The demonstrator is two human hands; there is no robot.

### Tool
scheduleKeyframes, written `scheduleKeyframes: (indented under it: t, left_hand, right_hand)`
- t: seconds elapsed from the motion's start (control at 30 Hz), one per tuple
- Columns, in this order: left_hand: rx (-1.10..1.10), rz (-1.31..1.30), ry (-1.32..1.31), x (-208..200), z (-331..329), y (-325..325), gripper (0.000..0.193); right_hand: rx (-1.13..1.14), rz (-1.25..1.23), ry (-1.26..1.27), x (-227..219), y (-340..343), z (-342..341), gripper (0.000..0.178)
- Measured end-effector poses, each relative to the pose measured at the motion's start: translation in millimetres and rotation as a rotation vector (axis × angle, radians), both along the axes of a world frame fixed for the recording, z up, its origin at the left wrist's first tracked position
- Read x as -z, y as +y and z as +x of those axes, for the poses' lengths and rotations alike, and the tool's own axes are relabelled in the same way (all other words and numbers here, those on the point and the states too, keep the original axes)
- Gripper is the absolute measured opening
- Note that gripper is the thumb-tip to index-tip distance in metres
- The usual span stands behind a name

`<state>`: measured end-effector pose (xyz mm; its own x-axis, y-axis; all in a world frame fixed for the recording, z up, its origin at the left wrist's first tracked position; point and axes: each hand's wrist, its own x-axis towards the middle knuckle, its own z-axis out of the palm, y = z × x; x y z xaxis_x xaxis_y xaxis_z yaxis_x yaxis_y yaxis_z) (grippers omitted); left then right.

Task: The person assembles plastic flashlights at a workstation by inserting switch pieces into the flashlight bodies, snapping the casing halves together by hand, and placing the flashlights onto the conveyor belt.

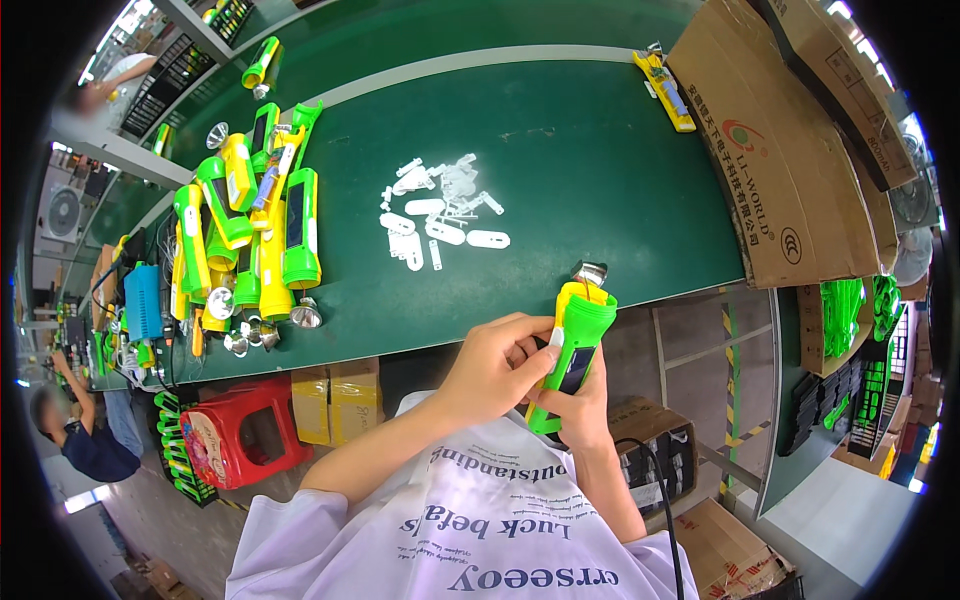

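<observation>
A green and yellow flashlight (582,325) with a dark panel is held upright, slightly tilted, just off the table's near edge. My right hand (582,408) wraps round its lower part, thumb across the front. Closed fingers of my left hand (505,362) press on its yellow side, where a white strip (558,337) shows; any small part under the fingertips is hidden. Above the open top, a shiny reflector (590,272) hangs loose on wires. Small white plastic parts (450,236) lie scattered on the green table (560,150) beyond my hands.
Several green and yellow flashlights (302,230) are heaped at the left, some with loose reflectors. An opened yellow half-shell (664,92) lies at the far right, beside a large cardboard box (745,150). A red stool (245,425) stands below left; a person (85,430) sits farther off.
</observation>
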<state>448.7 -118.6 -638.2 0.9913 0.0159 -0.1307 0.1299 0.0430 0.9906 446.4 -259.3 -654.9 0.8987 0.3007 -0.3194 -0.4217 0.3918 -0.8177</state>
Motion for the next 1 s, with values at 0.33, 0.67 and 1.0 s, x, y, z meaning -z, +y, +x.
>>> scheduleKeyframes:
  t: [0.33, 0.67, 1.0]
  left_hand:
    - [-0.156, 0.217, -0.155, -2.8, -2.7, -5.7, 0.021]
    - [-0.035, 0.195, -0.308, -6.9, -10.5, 0.1, 0.028]
    - [-0.042, 0.376, -0.454, -7.9, -6.7, 6.7, 0.042]
  right_hand:
    - [-0.015, -0.574, -0.143, -12.1, 16.4, -10.4, 0.048]
    - [0.059, -0.71, -0.463, 5.3, 5.1, -17.3, 0.051]
    - [0.037, -0.713, -0.567, 9.2, 6.5, -22.4, 0.053]
